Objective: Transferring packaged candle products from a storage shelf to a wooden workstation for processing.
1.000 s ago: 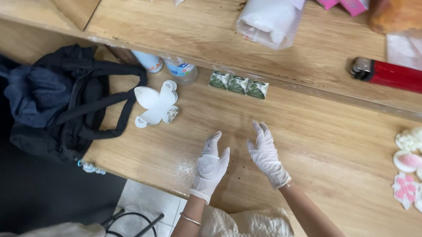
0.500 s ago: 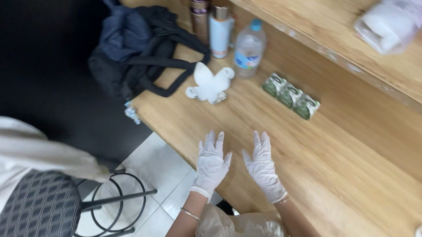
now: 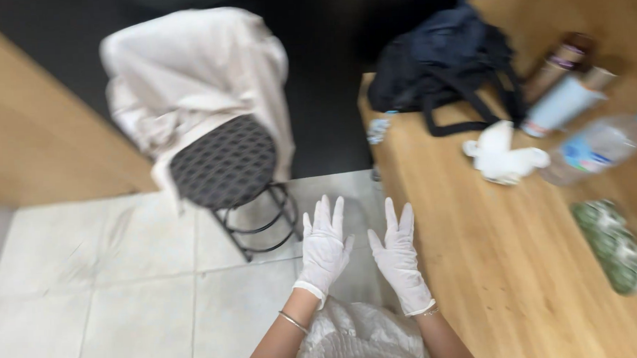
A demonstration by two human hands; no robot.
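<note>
Both my hands wear white gloves and are held flat with fingers spread, holding nothing. My left hand (image 3: 324, 246) hovers over the tiled floor (image 3: 122, 280). My right hand (image 3: 398, 256) is at the near left edge of the wooden counter (image 3: 508, 264), beside the left hand. A thin bracelet sits on my left wrist. The nearest things on the counter are a crumpled pair of white gloves (image 3: 504, 158) and a row of small green packets (image 3: 616, 248), both well away from my hands.
A black stool (image 3: 226, 169) draped with a white garment (image 3: 185, 77) stands on the floor to the left. A dark bag (image 3: 442, 66), a clear water bottle (image 3: 598, 149) and two other bottles (image 3: 562, 93) sit at the far end of the counter. The picture is motion-blurred.
The view has swung left, off the counter toward the floor and stool. My hands stay spread and side by side, now at the counter's edge instead of over it.
</note>
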